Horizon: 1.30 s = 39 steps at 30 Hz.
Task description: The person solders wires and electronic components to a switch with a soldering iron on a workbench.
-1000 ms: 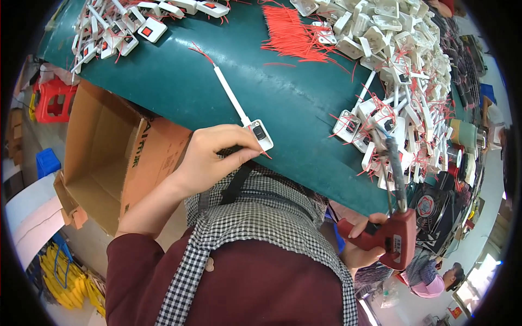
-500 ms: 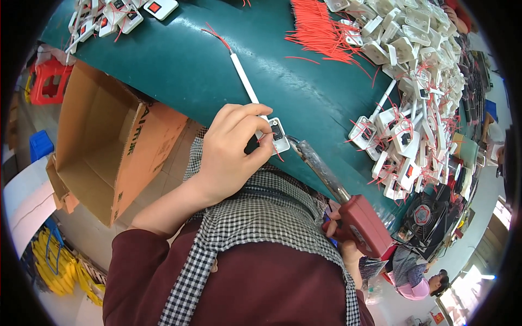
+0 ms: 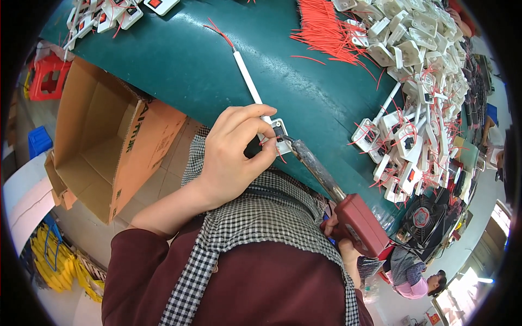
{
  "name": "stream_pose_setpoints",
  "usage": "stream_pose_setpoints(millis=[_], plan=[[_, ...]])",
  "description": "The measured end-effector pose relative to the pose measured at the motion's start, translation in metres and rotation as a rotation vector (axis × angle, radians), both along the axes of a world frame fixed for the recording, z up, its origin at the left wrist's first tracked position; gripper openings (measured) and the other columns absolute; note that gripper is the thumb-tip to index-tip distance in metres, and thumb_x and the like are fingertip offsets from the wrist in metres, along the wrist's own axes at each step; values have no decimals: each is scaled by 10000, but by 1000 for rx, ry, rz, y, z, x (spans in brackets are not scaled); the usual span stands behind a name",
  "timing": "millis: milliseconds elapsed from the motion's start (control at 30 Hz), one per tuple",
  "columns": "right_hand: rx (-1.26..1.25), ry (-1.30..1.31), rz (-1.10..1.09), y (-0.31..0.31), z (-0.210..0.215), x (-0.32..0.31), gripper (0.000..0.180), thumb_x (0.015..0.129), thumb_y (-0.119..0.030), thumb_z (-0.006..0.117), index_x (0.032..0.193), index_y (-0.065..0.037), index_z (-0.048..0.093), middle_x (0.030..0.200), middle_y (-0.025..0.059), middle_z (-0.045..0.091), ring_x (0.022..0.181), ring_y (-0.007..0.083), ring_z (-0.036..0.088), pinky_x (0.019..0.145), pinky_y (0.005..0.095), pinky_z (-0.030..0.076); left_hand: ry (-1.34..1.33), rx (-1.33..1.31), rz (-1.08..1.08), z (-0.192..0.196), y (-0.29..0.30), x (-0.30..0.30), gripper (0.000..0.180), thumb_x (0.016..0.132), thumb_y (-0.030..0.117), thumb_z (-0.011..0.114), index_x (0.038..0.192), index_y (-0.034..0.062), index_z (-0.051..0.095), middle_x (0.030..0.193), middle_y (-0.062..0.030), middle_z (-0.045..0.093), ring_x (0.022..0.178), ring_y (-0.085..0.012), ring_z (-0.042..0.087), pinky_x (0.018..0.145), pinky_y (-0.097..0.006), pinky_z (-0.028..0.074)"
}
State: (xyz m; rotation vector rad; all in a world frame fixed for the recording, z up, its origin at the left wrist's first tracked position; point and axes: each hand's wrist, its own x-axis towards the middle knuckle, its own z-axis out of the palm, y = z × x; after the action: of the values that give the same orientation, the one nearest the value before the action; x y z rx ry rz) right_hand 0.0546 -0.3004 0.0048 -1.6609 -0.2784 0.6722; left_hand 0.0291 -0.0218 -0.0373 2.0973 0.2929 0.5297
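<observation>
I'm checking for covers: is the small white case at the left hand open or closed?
Open: the white case shows the black part inside it, with no cover over the top.

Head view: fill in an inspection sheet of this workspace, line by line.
Surface: green table, glossy, with reflected light on it.
Job's things: white handled piece with a black switch; red soldering gun, its tip at the switch.
Clutter: pile of red wires and heap of white cases at upper right; wired pieces at right, more at upper left.
Grips: left hand has its fingertips at the white handled piece, anything pinched too small to tell; right hand holds the gun.
Cables: red wire ends leave the piece's handle; gun's cord cannot be made out.
Surroundings: open cardboard box, red stool, black fan, another person.
</observation>
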Motion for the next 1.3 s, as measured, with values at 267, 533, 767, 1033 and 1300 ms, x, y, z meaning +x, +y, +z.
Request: stream_pose_setpoints(millis=[267, 533, 767, 1033, 1300], plan=[[58, -19, 14, -3, -8, 0, 829, 747, -456, 745, 1307, 60, 417, 830, 117, 652, 605, 147, 616, 544, 250, 501, 18, -22, 15, 0, -1, 0, 137, 678, 11, 674, 751, 49, 566, 1028, -82, 630, 817, -232, 576, 706, -338, 467], [110, -26, 8, -1, -12, -1, 783, 759, -409, 750, 1299, 58, 429, 810, 123, 647, 596, 158, 613, 528, 256, 493, 10, -10, 11, 0, -2, 0, 133, 673, 8, 675, 734, 53, 566, 1029, -80, 629, 809, -220, 577, 696, -332, 468], [-47, -94, -1, 1, -2, -2, 835, 755, -546, 689, 1276, 61, 448, 723, 69, 637, 589, 138, 599, 527, 262, 480, -5, 6, 15, -2, -2, -1, 135, 669, 12, 678, 737, 52, 568, 1045, -79, 627, 814, -222, 579, 704, -331, 470], [-31, -54, -47, 2, 0, -5, 853, 749, -555, 688, 1290, 55, 434, 790, 100, 647, 604, 150, 611, 539, 267, 492, -5, -2, 8, -1, -2, 0, 134, 666, 11, 679, 738, 51, 572, 1043, -73, 630, 821, -223, 580, 708, -332, 471], [28, -81, 21, -8, -12, -5, 782, 768, -453, 723, 1291, 52, 434, 820, 126, 645, 608, 157, 615, 530, 257, 492, 8, -12, 11, -1, -3, -1, 130, 665, 12, 679, 732, 50, 575, 1047, -75, 629, 837, -224, 580, 715, -333, 472]])
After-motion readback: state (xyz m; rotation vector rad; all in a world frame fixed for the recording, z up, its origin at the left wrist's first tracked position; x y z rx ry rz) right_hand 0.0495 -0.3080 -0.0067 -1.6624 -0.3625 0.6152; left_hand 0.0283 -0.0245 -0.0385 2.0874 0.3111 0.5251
